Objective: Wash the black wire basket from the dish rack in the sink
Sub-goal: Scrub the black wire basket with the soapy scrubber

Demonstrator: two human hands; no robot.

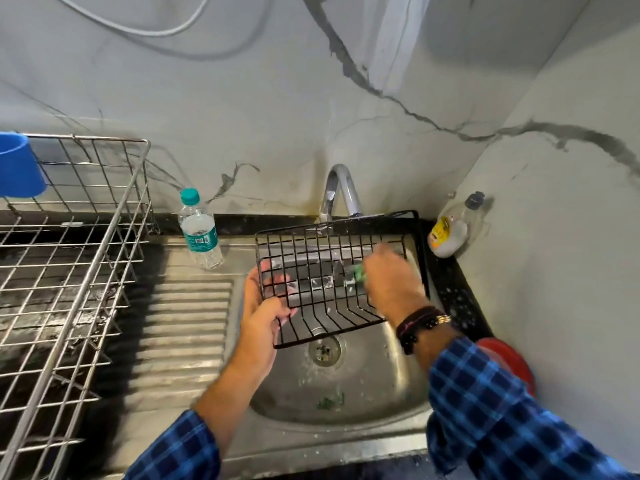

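The black wire basket [322,268] is held tilted over the steel sink [363,386], under the tap [341,188]. My left hand [266,306] grips the basket's lower left side, with the fingers curled through the wires. My right hand [391,278] is inside the basket and pinches a green scrubber [356,273] against the wires; this hand is blurred. The metal dish rack [69,258] stands on the left counter.
A plastic water bottle [200,230] stands on the ribbed drainboard [187,327]. A soap bottle [450,230] sits in the back right corner. A blue bowl [17,164] hangs on the rack. A red object [509,362] lies by the right wall. Green scraps [330,401] lie in the sink.
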